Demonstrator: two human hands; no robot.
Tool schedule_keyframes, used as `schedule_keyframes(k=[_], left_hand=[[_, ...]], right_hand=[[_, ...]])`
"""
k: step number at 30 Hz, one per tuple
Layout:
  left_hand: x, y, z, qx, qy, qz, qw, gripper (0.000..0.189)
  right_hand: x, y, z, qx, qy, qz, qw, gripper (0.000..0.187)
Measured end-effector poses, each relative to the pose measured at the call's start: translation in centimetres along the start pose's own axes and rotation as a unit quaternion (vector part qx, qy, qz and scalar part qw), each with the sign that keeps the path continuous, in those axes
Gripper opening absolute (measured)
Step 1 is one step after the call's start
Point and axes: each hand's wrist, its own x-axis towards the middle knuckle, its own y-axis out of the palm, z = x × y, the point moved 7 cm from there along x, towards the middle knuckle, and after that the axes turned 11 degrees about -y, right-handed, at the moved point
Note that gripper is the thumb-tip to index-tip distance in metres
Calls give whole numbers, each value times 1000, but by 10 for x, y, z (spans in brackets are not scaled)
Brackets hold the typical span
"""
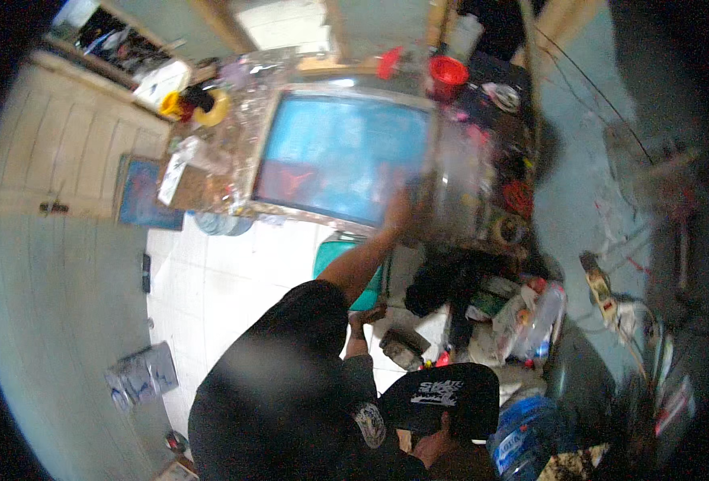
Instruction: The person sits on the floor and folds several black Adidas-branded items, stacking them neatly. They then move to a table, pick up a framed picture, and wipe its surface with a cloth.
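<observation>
A rectangular frame with a wooden border (431,129) and a blue sheet or mesh (345,153) lies on the cluttered table before me. My left hand (399,207), blurred, reaches to the frame's near right corner; its fingers and grip are unclear. Lower down, beside a green stool seat (366,294), is my right hand (371,315). The fingers look partly curled, and what they hold, if anything, is too small to make out. A black cloth piece (439,391), cap-like and bearing white writing, covers the lower middle.
Rolls of tape (213,107) sit at the table's left end. Toward the back right stands a red container (448,73). A large blue water bottle (522,442) is at lower right, near plastic bags (535,321). A power strip (601,291) hangs along the right wall.
</observation>
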Motion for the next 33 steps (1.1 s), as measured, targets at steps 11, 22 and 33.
schedule_keyframes(k=[11,22,33], left_hand=[[-259,-214,250,56,-266,160,949,54],[-19,-478,340,-77,-37,-177,981,109],[176,-501,362,-246,4,-188,951,86]], right_hand=[[-153,226,166,50,-182,258,948,59],[-329,396,128,156,-130,377,904,53],[-364,393,-19,152,-5,246,957,44]])
